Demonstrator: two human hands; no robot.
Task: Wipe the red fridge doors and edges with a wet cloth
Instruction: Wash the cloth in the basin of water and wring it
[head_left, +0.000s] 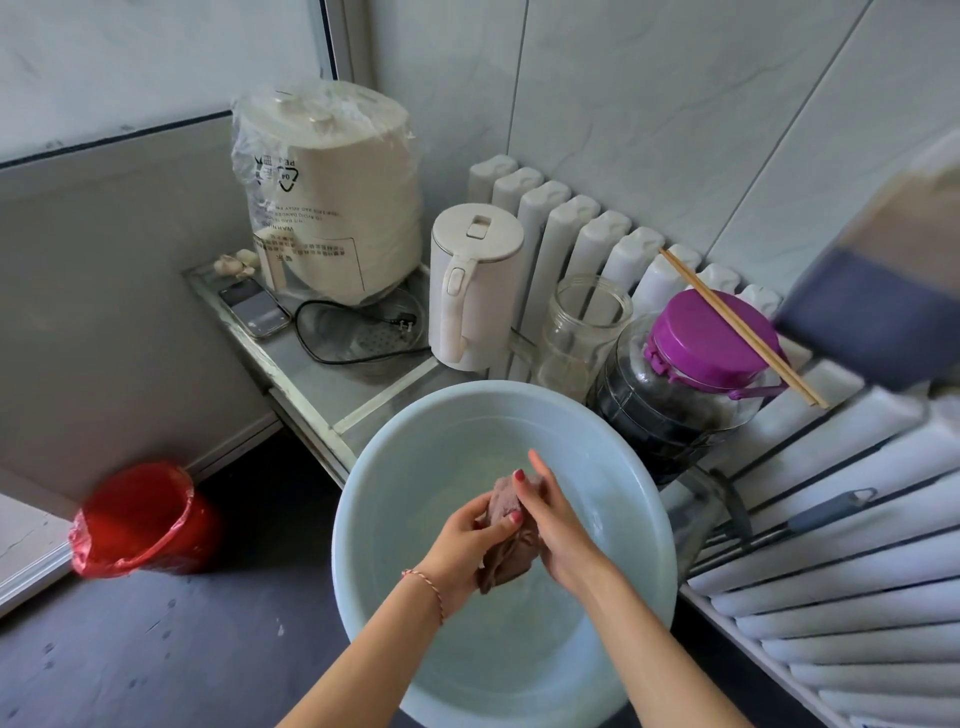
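A brownish-pink cloth (506, 558) is bunched up between both my hands over a pale blue basin (395, 467) holding shallow water. My left hand (470, 543) grips the cloth's left side, thumb across the front. My right hand (558, 525) wraps round its right side, fingers curled over the top. The cloth's lower end hangs loose below my hands. No red fridge is in sight.
A glass-topped table (291, 364) carries a bagged white cooker (332, 192), a white kettle (470, 286), a phone (257, 309), an empty jar (584, 332) and a dark jar with a purple lid (711, 340) and chopsticks. White radiators (831, 597) line the right. A red bin (137, 519) stands on the floor.
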